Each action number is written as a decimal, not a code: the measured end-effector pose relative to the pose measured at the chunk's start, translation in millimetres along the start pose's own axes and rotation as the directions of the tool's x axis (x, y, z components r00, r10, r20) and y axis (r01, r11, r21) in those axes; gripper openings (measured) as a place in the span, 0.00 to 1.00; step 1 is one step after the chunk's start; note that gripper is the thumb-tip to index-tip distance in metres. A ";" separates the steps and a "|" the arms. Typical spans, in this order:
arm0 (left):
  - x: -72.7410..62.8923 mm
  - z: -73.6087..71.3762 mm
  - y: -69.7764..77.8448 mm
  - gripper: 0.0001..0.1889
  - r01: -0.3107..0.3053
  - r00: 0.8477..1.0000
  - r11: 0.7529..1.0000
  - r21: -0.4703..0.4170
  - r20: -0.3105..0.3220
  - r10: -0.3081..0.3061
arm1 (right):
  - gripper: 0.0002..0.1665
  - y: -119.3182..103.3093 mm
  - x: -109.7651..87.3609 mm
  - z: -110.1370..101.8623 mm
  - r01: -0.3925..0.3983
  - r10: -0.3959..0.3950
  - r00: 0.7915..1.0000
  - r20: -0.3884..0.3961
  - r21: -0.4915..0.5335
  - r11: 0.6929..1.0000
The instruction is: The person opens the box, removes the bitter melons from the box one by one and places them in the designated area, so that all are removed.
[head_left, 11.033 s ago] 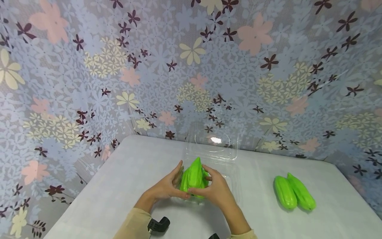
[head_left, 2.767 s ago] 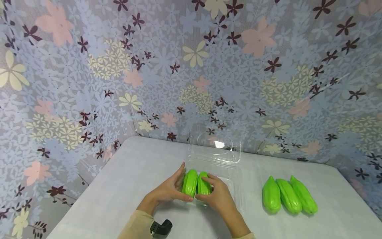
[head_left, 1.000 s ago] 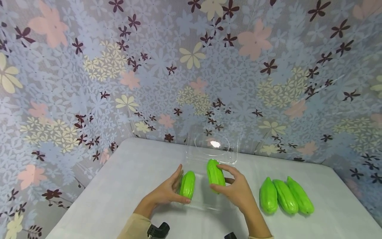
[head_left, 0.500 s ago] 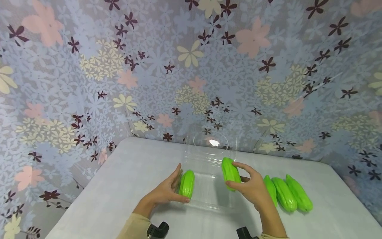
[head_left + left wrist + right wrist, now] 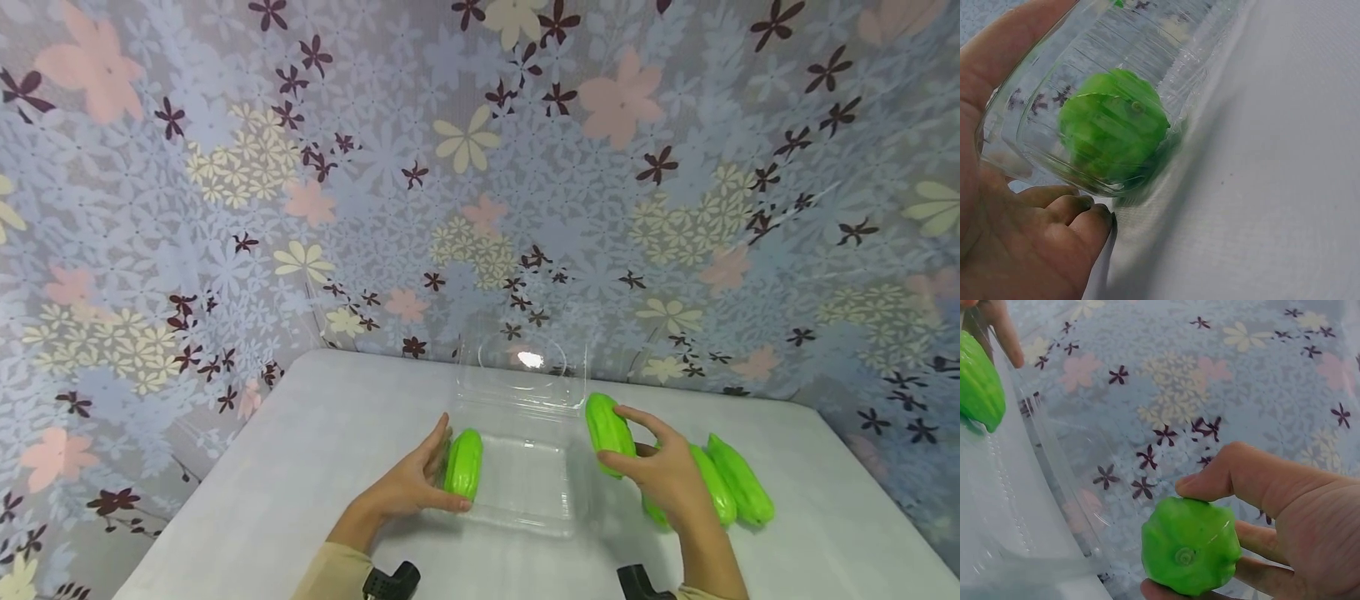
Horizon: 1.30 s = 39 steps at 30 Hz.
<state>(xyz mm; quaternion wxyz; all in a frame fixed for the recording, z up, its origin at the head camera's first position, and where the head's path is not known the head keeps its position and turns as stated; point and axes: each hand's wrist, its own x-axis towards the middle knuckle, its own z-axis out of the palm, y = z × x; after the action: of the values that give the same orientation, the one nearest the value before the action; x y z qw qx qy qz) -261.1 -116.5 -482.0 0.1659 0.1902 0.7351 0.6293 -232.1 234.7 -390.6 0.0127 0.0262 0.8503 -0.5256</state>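
Observation:
A clear plastic clamshell container (image 5: 525,475) lies with its lid (image 5: 521,385) raised at the back. One ribbed green fruit (image 5: 464,465) rests along its left inner side, its stem end visible through the plastic in the left wrist view. My left hand (image 5: 408,485) grips the container's left side, thumb at the front edge and fingers along the wall. Above the table, just right of the container, my right hand (image 5: 663,473) holds a second ribbed green fruit (image 5: 609,435) between thumb and fingers. The right wrist view shows that fruit (image 5: 1189,550) end-on.
Several similar green fruits lie side by side on the white table to the right, the outermost fruit (image 5: 740,482) in fullest view. My right hand and forearm partly cover the others. A flower-patterned backdrop (image 5: 480,208) rises right behind the lid.
My right hand has lifted a fruit from beside the other in the container and carried it right, past the container's edge. My left hand stays at the container's left side.

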 end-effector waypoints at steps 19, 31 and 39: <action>-6.5 -3.5 -5.4 0.70 0.004 1.000 1.000 0.003 -0.029 -0.004 | 0.55 21.8 -11.8 -34.1 -0.099 0.096 0.995 -0.029 -0.103 0.990; -8.6 -4.1 -8.9 0.70 -0.005 1.000 1.000 0.001 -0.026 0.005 | 0.62 57.3 -32.7 -58.5 -0.226 0.225 0.974 -0.025 -0.144 0.963; -11.4 -4.3 -6.7 0.70 -0.011 0.999 1.000 0.002 -0.031 0.011 | 0.62 93.4 -49.7 -74.8 -0.215 0.221 0.975 -0.006 -0.244 0.946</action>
<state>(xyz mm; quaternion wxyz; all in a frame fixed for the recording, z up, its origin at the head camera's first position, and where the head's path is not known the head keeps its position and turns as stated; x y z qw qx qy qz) -253.7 -126.7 -487.9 0.1507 0.1846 0.7371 0.6323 -176.7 341.7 -438.1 0.0830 0.1126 0.9000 -0.4129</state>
